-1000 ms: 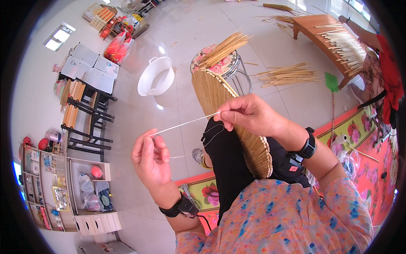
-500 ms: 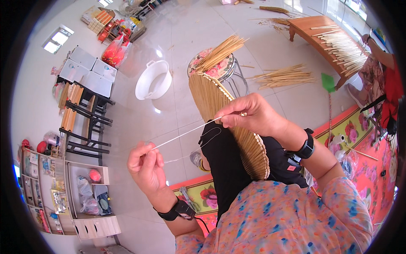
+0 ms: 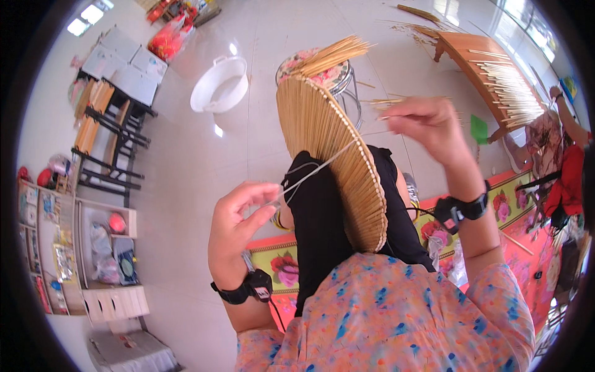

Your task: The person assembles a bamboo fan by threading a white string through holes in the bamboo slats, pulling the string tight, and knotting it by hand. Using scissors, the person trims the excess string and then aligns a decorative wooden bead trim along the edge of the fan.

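A white thread (image 3: pixel 319 167) stretches between my hands across the front of a stiff, oval piece made of tightly packed straw stalks (image 3: pixel 310 115). My left hand (image 3: pixel 238 217), over my left thigh, pinches the thread, and a slack loop of it hangs beside the fingers. My right hand (image 3: pixel 427 127) is raised to the right of the straw piece with its fingertips pinched on the thread's other part. Whether a needle is there is too small to tell. The straw piece stands on edge between my thighs, with white stalk ends lining its right rim. Whether the thread passes through it I cannot tell.
Ahead, a round stool (image 3: pixel 338 75) bears a bundle of stalks (image 3: pixel 334 56). A white tub (image 3: pixel 220 87) stands left of it. At the right, stalks lie on a low wooden table (image 3: pixel 455 59), near another person's arm (image 3: pixel 573 118). Shelves (image 3: pixel 80 248) line the left.
My right hand has moved up and right, away from the straw piece, drawing the thread with it. My left hand has come right and slightly up, closer to my thigh. The view has shifted.
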